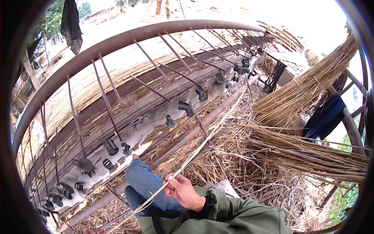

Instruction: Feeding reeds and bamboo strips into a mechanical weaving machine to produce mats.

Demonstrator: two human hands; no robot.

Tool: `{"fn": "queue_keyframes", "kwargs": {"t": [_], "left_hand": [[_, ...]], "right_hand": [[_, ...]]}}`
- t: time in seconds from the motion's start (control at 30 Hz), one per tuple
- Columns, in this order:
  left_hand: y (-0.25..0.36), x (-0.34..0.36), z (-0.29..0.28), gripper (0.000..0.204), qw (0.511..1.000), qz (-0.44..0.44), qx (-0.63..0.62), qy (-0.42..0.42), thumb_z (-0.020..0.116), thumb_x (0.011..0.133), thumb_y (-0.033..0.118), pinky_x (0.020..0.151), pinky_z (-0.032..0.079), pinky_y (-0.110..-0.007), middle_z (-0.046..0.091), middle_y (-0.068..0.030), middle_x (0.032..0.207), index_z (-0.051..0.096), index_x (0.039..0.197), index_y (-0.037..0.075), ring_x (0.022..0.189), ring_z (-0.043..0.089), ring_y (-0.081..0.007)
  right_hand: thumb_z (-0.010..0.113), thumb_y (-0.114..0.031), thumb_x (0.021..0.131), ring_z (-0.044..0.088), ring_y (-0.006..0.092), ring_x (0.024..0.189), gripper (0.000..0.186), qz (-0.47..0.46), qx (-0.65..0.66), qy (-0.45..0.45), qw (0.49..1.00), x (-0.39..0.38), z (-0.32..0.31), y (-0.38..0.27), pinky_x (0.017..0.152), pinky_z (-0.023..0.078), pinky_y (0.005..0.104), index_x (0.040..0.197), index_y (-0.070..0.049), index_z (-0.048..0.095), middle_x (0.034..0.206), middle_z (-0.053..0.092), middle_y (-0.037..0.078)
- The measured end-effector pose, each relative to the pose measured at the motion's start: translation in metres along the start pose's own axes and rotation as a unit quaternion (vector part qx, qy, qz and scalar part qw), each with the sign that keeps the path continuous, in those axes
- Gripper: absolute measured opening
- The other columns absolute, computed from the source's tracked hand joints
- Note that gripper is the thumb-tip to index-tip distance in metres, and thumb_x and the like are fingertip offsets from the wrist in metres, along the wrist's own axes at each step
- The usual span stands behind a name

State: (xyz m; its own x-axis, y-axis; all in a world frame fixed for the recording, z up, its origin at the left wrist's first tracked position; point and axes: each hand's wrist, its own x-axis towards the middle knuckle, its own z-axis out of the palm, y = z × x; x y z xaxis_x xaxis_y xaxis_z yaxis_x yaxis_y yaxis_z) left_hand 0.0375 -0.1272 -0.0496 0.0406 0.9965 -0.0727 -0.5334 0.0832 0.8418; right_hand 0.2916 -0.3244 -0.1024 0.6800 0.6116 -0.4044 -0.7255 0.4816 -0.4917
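My right hand (183, 192), its green sleeve coming in from below, is closed with thumb and fingers pinched round a long, pale reed stalk (200, 146). The stalk slants from the metal frame at upper right down past my knee to the lower left. A thin loose strip curls off it below the hand. Only a few fingers of my left hand (94, 231) show at the bottom edge; what they do is hidden. My blue-trousered leg (142, 177) rests against the frame's lower brown pipe (187, 136).
The rusty frame (128, 35) curves across with several thin rods and dark spool-like pieces (185, 105) along a pale strip. Behind lies a reed sheet (62, 136). Tied reed bundles (307, 84) lean at right, one lying lower (311, 154). Loose straw (269, 191) covers the ground.
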Motion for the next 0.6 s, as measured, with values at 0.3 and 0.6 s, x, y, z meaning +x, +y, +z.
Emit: {"fn": "queue_keyframes", "kwargs": {"t": [0.3, 0.6], "left_hand": [[0.013, 0.014, -0.032, 0.026, 0.768, 0.368, 0.523, -0.040, 0.051, 0.087, 0.022, 0.052, 0.040, -0.031, 0.053, -0.0110, 0.078, 0.050, 0.101, 0.000, 0.061, 0.047, -0.0177], [-0.023, -0.005, 0.063, 0.035, 0.970, -0.101, 0.045, -0.216, 0.038, 0.093, 0.034, 0.070, 0.043, -0.032, 0.055, -0.0074, 0.101, 0.046, 0.113, 0.006, 0.085, 0.051, -0.0168]], "right_hand": [[0.047, -0.017, 0.091, 0.050, 0.0104, 0.054, 0.013, -0.264, 0.009, 0.039, 0.964, 0.009, 0.003, -0.108, 0.051, 0.042, 0.0241, 0.090, -0.006, 0.052, 0.074, 0.055, 0.004], [0.051, -0.020, 0.089, 0.054, 0.0115, 0.058, 0.014, -0.185, -0.108, -0.050, 0.975, 0.057, 0.062, -0.157, 0.050, 0.045, 0.0244, 0.092, -0.006, 0.052, 0.078, 0.056, 0.003]]}}
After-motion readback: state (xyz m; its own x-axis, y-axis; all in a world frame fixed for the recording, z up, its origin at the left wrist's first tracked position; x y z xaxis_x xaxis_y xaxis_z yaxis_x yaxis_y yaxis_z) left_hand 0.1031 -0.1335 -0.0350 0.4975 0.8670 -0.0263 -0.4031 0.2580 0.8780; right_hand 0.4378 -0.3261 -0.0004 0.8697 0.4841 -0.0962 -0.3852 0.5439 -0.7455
